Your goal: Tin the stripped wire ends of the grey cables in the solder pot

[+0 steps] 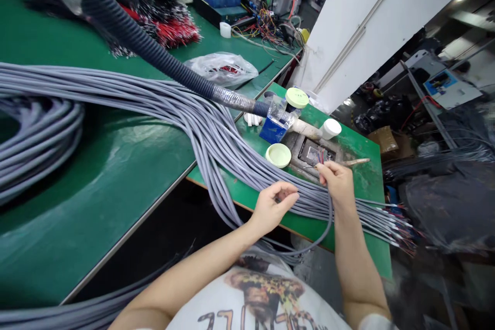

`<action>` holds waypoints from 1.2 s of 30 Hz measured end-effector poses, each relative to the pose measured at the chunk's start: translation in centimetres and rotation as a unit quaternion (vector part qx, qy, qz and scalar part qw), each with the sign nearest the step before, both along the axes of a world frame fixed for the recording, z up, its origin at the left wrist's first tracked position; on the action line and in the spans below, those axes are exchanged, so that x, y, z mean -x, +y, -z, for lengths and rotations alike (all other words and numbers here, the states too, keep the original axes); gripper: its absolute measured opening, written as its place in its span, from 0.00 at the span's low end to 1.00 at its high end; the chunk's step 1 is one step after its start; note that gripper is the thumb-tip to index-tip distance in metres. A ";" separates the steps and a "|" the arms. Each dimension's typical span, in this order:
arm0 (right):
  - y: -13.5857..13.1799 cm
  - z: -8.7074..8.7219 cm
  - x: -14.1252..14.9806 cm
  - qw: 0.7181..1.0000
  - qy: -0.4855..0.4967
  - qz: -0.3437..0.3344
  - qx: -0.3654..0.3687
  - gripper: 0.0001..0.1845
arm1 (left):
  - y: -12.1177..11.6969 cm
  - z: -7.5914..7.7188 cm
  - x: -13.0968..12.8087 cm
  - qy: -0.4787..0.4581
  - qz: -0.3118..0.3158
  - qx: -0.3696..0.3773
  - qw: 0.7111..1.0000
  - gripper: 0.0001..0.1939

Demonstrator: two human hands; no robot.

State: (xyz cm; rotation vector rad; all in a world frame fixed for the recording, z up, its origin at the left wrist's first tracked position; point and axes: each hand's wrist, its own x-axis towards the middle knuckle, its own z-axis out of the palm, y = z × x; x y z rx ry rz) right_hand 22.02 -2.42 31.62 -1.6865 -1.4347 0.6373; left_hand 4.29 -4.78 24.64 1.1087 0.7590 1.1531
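"Fingers point(324, 166) of the right hand point(337, 184) pressed together on a grey sheathed cable point(330, 221), a thin red wire end point(320, 157) showing at 11 o'clock from them?"

"Yes, above a metal-lined recess point(311, 152) in the green bench point(365, 180). Forearm rises from 6 o'clock, wrist bent."

"And the left hand point(274, 209)?"

"Farther from that wire end, at 9 o'clock from the right hand, its fingers drawn together over a grey cable bundle point(216, 136). Whether they grip a strand, I cannot tell from here."

"How does the bundle lie?"

"Long axis from 10 o'clock to 4 o'clock across the bench, coloured wire ends point(398, 232) fanning out at 4 o'clock."

"Anything close by?"

"Pale green lid point(278, 155) at 10 o'clock, white jar point(330, 129) at 12."
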 end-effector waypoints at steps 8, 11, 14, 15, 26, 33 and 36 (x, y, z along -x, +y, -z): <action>-2.9 -0.1 5.2 0.992 0.119 -0.034 -0.007 0.17 | 0.6 -1.6 -3.0 -0.251 -0.006 0.156 0.955 0.13; -3.3 0.0 5.3 0.991 0.127 -0.031 -0.012 0.19 | 0.4 -2.1 -3.2 -0.240 -0.040 0.151 0.958 0.12; -4.1 0.4 5.1 0.986 0.160 -0.040 -0.003 0.14 | 0.7 -2.1 -2.8 -0.203 -0.074 0.104 0.971 0.11; -4.4 0.5 5.1 0.984 0.173 -0.048 0.007 0.11 | 0.9 -2.1 -2.6 -0.184 -0.097 0.078 0.975 0.10; -6.9 1.1 4.5 0.967 0.253 -0.023 0.008 0.20 | 0.3 -0.4 -1.7 -0.078 -0.098 -0.134 0.983 0.09; -7.3 1.7 4.7 0.972 0.224 -0.055 0.045 0.22 | -0.6 0.0 -2.0 -0.239 0.159 0.148 0.946 0.20; -6.9 1.4 3.6 0.985 0.134 -0.078 0.078 0.16 | -0.9 0.0 -1.6 -0.231 0.161 0.159 0.946 0.16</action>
